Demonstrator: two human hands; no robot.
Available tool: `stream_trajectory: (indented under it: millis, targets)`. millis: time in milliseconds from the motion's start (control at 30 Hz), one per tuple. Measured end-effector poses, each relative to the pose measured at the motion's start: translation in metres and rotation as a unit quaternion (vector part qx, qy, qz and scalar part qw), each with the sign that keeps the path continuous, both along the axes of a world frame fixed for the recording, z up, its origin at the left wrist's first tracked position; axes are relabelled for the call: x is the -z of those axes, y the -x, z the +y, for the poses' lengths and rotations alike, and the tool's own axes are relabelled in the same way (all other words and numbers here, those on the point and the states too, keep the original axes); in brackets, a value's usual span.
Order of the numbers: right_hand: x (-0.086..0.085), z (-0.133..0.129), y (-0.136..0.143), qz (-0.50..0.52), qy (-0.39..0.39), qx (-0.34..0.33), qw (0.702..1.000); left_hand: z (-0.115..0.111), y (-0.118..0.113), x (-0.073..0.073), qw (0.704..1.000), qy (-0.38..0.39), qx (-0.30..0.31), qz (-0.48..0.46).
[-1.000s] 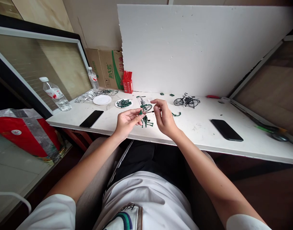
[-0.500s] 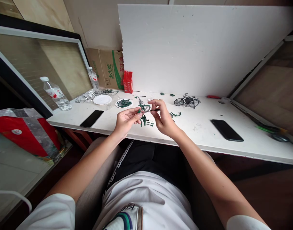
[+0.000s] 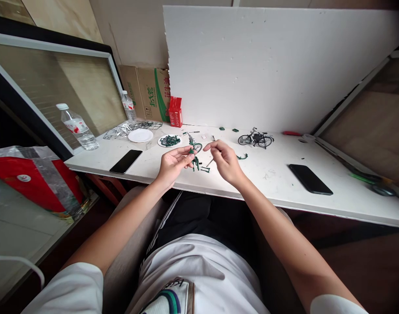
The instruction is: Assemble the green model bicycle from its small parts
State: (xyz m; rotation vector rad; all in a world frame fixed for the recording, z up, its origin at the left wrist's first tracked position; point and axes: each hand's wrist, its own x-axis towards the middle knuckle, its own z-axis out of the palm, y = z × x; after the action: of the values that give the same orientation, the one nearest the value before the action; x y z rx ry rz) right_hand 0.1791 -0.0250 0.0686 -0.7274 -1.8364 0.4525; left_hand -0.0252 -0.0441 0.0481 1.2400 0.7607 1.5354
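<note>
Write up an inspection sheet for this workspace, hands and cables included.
Surface: white table, scattered dark specks and faint marks.
Work things: small green part held up; spoked wheel and green pieces about; dark model bicycle standing.
Clutter: left phone, right phone, near bottle, far bottle, red box.
Left hand: pinching the green part.
Right hand: holding a thin tool, mostly hidden.
Cables: white cord, lower left; connections not visible.
Surroundings: white panel behind; red bag beside the table.

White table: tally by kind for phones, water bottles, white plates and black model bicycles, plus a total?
Phones: 2
Water bottles: 2
White plates: 2
Black model bicycle: 1
Total: 7
</note>
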Motion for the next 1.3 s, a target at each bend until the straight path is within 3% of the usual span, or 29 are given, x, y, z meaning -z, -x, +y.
stream_trajectory:
  millis: [200, 500, 1300]
  targets:
    - [0.002, -0.006, 0.008, -0.087, 0.083, -0.007, 0.993, 0.001, 0.001, 0.003, 1.0, 0.007, -0.002, 0.019]
    - [0.003, -0.005, 0.009, -0.072, 0.134, -0.077, 0.985, 0.003, 0.001, 0.005, 1.0, 0.01, 0.005, 0.019]
    - [0.013, 0.008, 0.006, -0.081, 0.155, -0.073, 0.982, 0.011, 0.001, 0.014, 0.997, 0.023, -0.013, 0.068]
